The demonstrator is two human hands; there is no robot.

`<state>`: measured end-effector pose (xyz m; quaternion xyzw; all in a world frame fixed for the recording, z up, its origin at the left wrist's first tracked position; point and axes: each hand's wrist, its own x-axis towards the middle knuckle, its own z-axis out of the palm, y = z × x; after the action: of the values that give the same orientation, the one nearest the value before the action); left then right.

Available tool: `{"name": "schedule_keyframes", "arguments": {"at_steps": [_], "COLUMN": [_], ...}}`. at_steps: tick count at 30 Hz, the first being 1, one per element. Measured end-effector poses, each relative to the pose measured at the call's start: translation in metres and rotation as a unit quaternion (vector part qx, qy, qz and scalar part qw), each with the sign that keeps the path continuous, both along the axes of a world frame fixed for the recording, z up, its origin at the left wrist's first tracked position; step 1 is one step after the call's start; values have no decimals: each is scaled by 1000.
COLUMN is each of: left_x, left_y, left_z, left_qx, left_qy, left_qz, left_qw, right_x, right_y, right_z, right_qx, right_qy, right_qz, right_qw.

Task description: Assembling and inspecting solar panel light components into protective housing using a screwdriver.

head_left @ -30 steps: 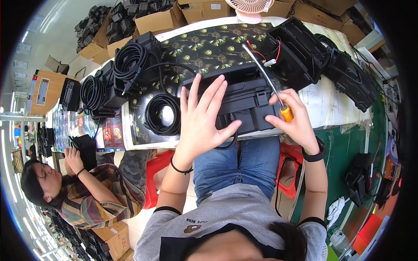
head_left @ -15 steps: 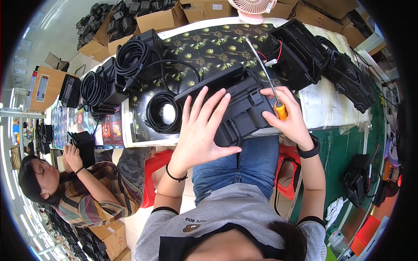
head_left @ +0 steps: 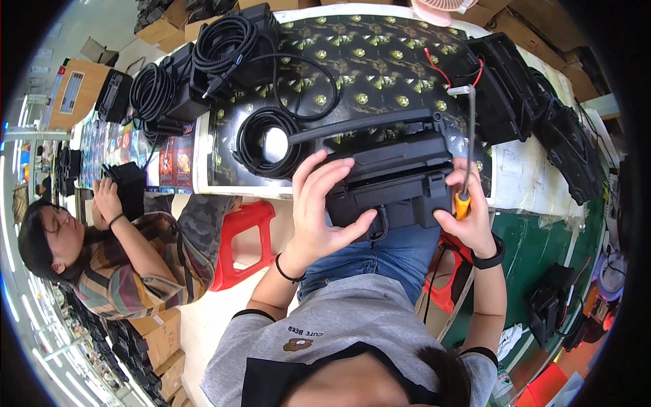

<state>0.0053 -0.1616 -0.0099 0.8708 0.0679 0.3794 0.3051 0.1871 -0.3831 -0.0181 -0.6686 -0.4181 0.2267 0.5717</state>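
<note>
A black plastic case (head_left: 400, 173) with latches rests above my lap at the table's front edge. My left hand (head_left: 317, 217) grips its left end, with the thumb in front and the fingers over the top. At the opposite end, my right hand (head_left: 478, 224) holds the case between thumb and fingers. That same hand keeps a screwdriver (head_left: 463, 205) with an orange handle tucked in it, its long shaft pointing away from me. A flat black bar (head_left: 366, 126) extends behind the case, hinged near its right end. Short ribbed tubing hangs at the case's front.
Left of the case lies a coil of black cable (head_left: 245, 156). More cable coils (head_left: 224, 44) and black boxes stand at the back left. An opened black case (head_left: 505, 95) with red wires is at the right. A co-worker (head_left: 129, 264) sits at my left, near a red stool (head_left: 227, 261).
My left hand has gone from spread fingers over the case to gripping its left end. The case has turned more level, and the screwdriver shaft now stands nearly straight. The whole view has shifted.
</note>
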Motion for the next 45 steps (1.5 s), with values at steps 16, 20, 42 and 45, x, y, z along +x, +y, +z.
{"name": "schedule_keyframes", "arguments": {"at_steps": [16,20,42,45], "left_x": [-16,-16,16,36], "left_y": [-12,-12,6,20], "left_z": [-30,-32,-26,-22], "left_qx": [-34,-52,-274,-299], "left_qy": [-79,-96,-107,-100], "left_qz": [26,17,-18,-47], "left_qw": [996,994,956,948], "right_x": [-1,0,8,13], "right_y": [-18,-23,25,51], "right_z": [-25,-25,32,58], "right_qx": [30,15,-32,-63], "right_qy": [-54,-54,-118,-170], "right_qz": [-6,-2,-42,-128], "right_qw": [998,998,992,975]}}
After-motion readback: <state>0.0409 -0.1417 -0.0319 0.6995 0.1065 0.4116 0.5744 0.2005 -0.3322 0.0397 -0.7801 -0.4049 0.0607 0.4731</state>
